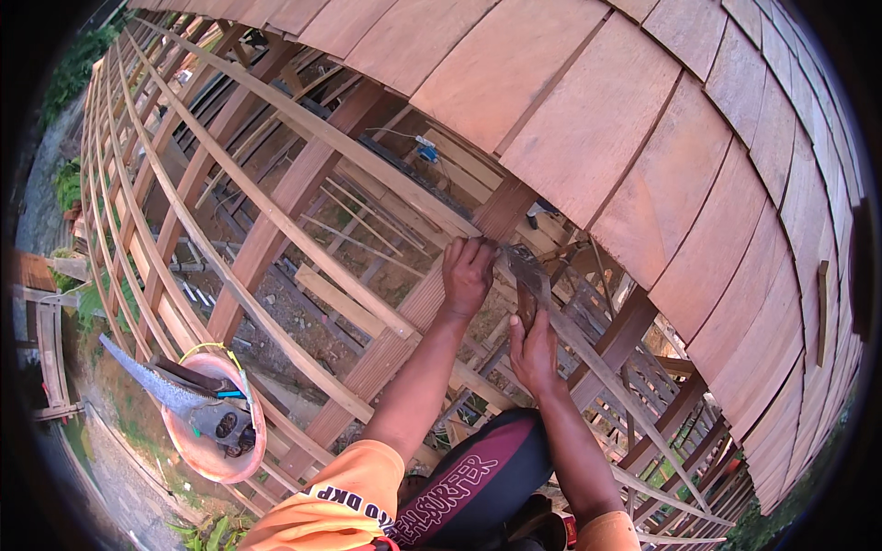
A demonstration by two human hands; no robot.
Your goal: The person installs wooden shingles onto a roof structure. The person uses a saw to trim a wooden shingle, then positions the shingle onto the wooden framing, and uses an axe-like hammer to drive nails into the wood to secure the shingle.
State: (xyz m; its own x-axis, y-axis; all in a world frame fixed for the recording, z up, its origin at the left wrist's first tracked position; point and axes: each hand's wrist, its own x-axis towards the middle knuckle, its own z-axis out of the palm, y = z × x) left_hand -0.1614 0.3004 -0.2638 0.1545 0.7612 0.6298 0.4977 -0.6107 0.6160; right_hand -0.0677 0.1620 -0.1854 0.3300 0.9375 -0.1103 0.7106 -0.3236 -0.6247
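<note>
My left hand [469, 275] is closed in a fist over a thin wooden batten, beside a thick rafter [424, 298]; whatever its fingers pinch is hidden. Just to its right, my right hand [535, 354] grips a wooden-handled tool [526, 308] from below. A broad, dark grey metal head tops the tool, close to the left hand's fingers; whether it is a hatchet or a hammer I cannot tell. Both hands are just below the lower edge of the laid wooden shingles [588, 119].
A pinkish bucket [255, 450] hangs at the lower left, a handsaw [138, 369] sticking out of it. Long battens [266, 202] cross the rafters, with open gaps between them. Through the gaps, planks and a blue object [426, 151] show far below.
</note>
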